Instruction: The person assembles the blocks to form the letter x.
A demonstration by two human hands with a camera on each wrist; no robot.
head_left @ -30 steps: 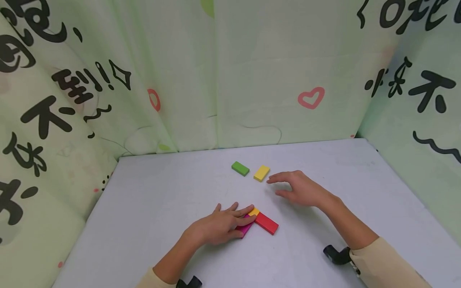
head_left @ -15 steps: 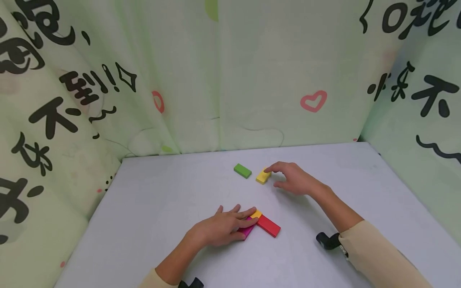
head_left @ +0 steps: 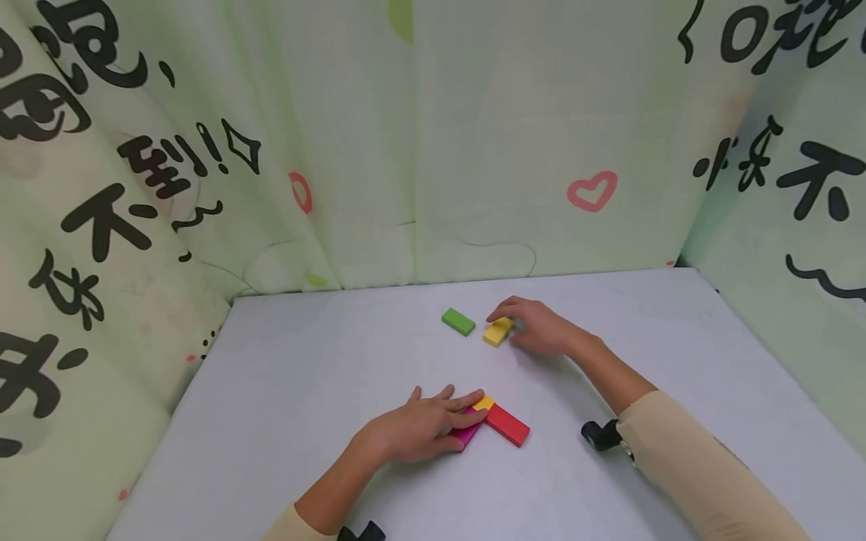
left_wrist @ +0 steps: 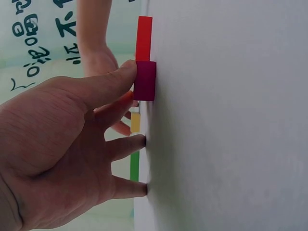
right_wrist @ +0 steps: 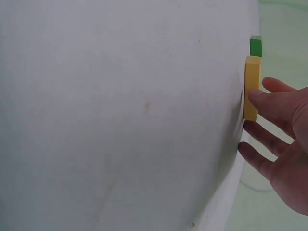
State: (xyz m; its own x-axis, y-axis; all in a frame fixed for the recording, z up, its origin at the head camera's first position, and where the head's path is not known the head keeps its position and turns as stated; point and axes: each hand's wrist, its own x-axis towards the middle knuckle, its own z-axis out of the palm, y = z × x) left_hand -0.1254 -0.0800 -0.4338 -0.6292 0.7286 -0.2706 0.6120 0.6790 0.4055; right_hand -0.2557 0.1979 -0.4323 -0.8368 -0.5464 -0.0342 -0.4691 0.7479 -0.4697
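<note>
Spanning the yellow block [head_left: 496, 335], the right hand [head_left: 541, 329] has its index finger arched over the top and its thumb laid along the near side; whether the two already pinch it, I cannot tell. The block lies flat towards the far side of the white table [head_left: 304, 376], just right of the green block [head_left: 458, 322] and apart from it. It looks light, stiff and hard to break, probably wood or plastic, with smooth faces that could slip a little under a fingertip. The best hold seems to be thumb against index across its long sides, near the middle; since it sits low, fingertips need to get down close to the cloth.

The left hand [head_left: 419, 430] rests with fingers spread and mostly straight, thumb and forefinger touching the purple block [head_left: 467, 437]. Beside it are the orange block [head_left: 485, 403] and red block [head_left: 509, 426], loose-looking pieces that a nudge would likely shift.
</note>
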